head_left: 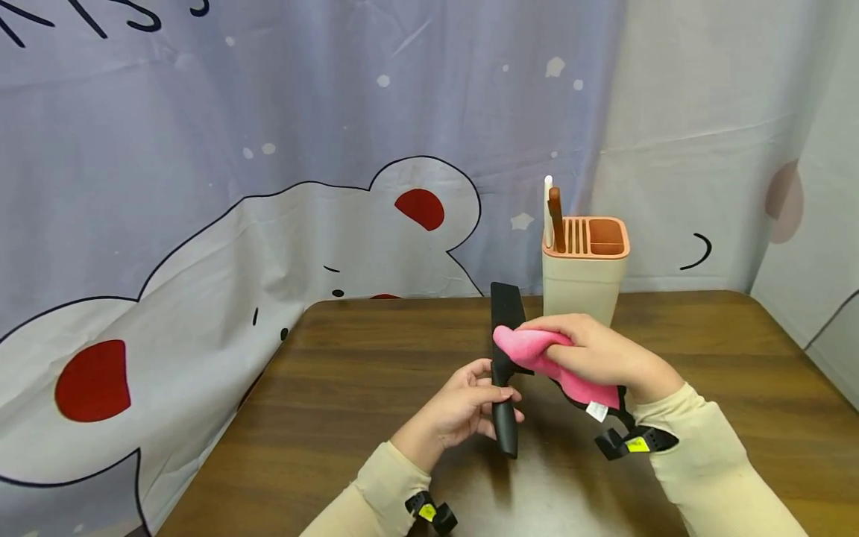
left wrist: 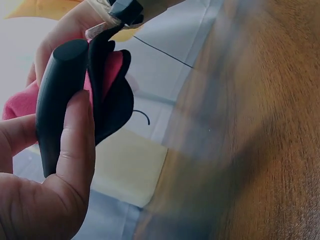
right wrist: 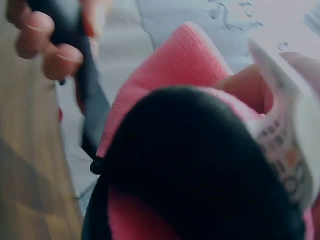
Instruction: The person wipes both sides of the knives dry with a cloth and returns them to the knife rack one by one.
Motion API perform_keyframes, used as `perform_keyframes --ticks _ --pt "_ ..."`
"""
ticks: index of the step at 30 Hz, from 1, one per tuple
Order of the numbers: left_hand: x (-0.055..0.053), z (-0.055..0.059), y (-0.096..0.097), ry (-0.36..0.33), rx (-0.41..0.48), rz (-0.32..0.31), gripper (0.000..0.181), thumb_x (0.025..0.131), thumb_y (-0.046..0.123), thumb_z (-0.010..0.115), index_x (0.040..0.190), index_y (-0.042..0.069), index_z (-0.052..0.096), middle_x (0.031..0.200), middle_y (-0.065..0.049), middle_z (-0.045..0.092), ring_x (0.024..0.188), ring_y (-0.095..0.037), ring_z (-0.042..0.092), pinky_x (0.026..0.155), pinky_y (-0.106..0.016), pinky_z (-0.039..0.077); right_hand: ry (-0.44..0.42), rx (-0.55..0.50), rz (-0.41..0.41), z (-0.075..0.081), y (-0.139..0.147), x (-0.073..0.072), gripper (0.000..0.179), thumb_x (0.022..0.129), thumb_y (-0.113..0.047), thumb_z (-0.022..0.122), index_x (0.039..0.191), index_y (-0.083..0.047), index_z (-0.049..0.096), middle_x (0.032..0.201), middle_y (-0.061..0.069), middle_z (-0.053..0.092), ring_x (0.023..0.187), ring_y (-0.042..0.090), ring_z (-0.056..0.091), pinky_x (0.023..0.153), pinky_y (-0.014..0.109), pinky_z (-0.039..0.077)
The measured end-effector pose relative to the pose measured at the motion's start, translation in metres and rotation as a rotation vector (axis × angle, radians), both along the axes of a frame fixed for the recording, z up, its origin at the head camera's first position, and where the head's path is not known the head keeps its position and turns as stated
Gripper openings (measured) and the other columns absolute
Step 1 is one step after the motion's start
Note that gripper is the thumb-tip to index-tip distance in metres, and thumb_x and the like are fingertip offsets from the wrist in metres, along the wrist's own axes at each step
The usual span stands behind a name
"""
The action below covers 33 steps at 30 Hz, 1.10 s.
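Observation:
My left hand (head_left: 463, 406) grips the black handle (left wrist: 57, 100) of a wide-bladed kitchen knife (head_left: 507, 307), whose blade points away from me above the table. The right hand (head_left: 597, 354) holds a bunched pink cloth (head_left: 530, 349) with a black side and a white label (head_left: 596, 411). That cloth overlaps the right part of the blade near the handle. In the right wrist view the cloth's black side (right wrist: 190, 150) fills most of the picture, and the knife is partly hidden behind it. Fingers of the left hand wrap the handle in the left wrist view.
A cream knife block (head_left: 580, 287) with an orange slotted top stands at the back right, just beyond the right hand. A white handle (head_left: 548, 212) and a brown handle (head_left: 556, 220) stick up from it. The wooden table (head_left: 376, 358) meets a printed curtain at its far edge.

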<state>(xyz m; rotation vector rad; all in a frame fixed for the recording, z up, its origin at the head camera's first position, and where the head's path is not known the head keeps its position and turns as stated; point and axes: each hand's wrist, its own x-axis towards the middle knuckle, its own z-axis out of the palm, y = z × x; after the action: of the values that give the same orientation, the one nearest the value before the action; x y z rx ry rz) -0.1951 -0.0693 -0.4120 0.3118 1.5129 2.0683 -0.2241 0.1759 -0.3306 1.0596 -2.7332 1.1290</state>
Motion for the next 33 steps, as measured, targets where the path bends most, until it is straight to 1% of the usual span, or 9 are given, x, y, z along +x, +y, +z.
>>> perform_keyframes --ticks 2,4,7,10,12,15,20,26,33 --pt "0.001 0.0 0.0 -0.002 0.002 -0.006 0.031 0.095 0.006 0.062 0.121 0.014 0.048 0.095 -0.001 0.073 0.078 -0.016 0.077 0.054 -0.035 0.062 0.049 -0.029 -0.077 0.004 0.008 -0.002 0.045 0.093 -0.004 0.056 0.132 -0.023 0.069 0.112 0.001 0.074 0.082 0.013 0.063 0.069 0.026 0.053" --pt "0.002 0.001 0.0 -0.006 0.002 -0.019 0.029 0.095 0.005 0.061 0.12 0.014 0.048 0.094 -0.002 0.073 0.078 -0.017 0.077 0.054 -0.035 0.062 0.117 -0.052 -0.185 0.007 0.015 -0.004 0.044 0.095 -0.006 0.056 0.134 -0.02 0.068 0.115 0.006 0.074 0.086 0.018 0.062 0.07 0.027 0.052" --pt "0.005 0.003 0.002 -0.016 -0.006 -0.045 0.029 0.095 0.004 0.061 0.12 0.014 0.049 0.094 -0.002 0.073 0.077 -0.018 0.077 0.053 -0.034 0.061 0.198 -0.086 -0.339 0.007 0.018 -0.009 0.045 0.096 -0.008 0.055 0.137 -0.019 0.066 0.124 0.011 0.071 0.094 0.025 0.063 0.076 0.035 0.051" --pt "0.01 0.006 0.005 -0.021 -0.013 -0.086 0.031 0.095 0.003 0.06 0.122 0.014 0.048 0.094 -0.002 0.073 0.077 -0.018 0.077 0.053 -0.033 0.061 0.292 -0.106 -0.432 0.001 0.016 -0.016 0.046 0.095 -0.008 0.055 0.139 -0.017 0.065 0.13 0.014 0.069 0.106 0.032 0.064 0.085 0.048 0.052" --pt "0.014 0.009 0.007 -0.019 -0.015 -0.12 0.033 0.095 0.002 0.059 0.123 0.014 0.048 0.095 -0.002 0.073 0.077 -0.017 0.077 0.054 -0.033 0.061 0.346 -0.097 -0.456 -0.006 0.012 -0.019 0.047 0.093 -0.007 0.057 0.139 -0.016 0.065 0.133 0.015 0.068 0.115 0.036 0.062 0.093 0.056 0.05" --pt "0.019 0.013 0.009 -0.015 -0.025 -0.173 0.034 0.094 0.001 0.059 0.123 0.016 0.048 0.096 -0.002 0.073 0.078 -0.017 0.077 0.054 -0.033 0.061 0.37 -0.045 -0.457 -0.015 0.008 -0.022 0.047 0.092 -0.007 0.059 0.138 -0.016 0.065 0.133 0.015 0.068 0.121 0.04 0.06 0.098 0.062 0.048" --pt "0.021 0.016 0.008 -0.003 -0.05 -0.221 0.036 0.093 0.001 0.059 0.123 0.017 0.049 0.096 -0.001 0.073 0.078 -0.018 0.077 0.052 -0.032 0.061 0.337 0.067 -0.419 -0.021 0.0 -0.021 0.046 0.09 -0.011 0.059 0.136 -0.016 0.066 0.128 0.014 0.069 0.117 0.042 0.06 0.096 0.061 0.049" --pt "0.021 0.017 0.006 0.003 -0.065 -0.223 0.035 0.093 0.003 0.06 0.123 0.017 0.05 0.094 -0.001 0.073 0.078 -0.018 0.077 0.052 -0.033 0.06 0.322 0.103 -0.396 -0.02 -0.003 -0.016 0.045 0.089 -0.013 0.061 0.134 -0.018 0.068 0.123 0.012 0.072 0.111 0.039 0.063 0.091 0.057 0.051" --pt "0.019 0.017 0.004 -0.004 -0.052 -0.178 0.031 0.093 0.002 0.06 0.118 0.016 0.05 0.092 -0.001 0.074 0.076 -0.018 0.077 0.052 -0.033 0.061 0.328 0.122 -0.279 -0.014 -0.012 -0.007 0.045 0.086 -0.009 0.062 0.129 -0.021 0.072 0.112 0.005 0.076 0.097 0.028 0.067 0.084 0.047 0.053"
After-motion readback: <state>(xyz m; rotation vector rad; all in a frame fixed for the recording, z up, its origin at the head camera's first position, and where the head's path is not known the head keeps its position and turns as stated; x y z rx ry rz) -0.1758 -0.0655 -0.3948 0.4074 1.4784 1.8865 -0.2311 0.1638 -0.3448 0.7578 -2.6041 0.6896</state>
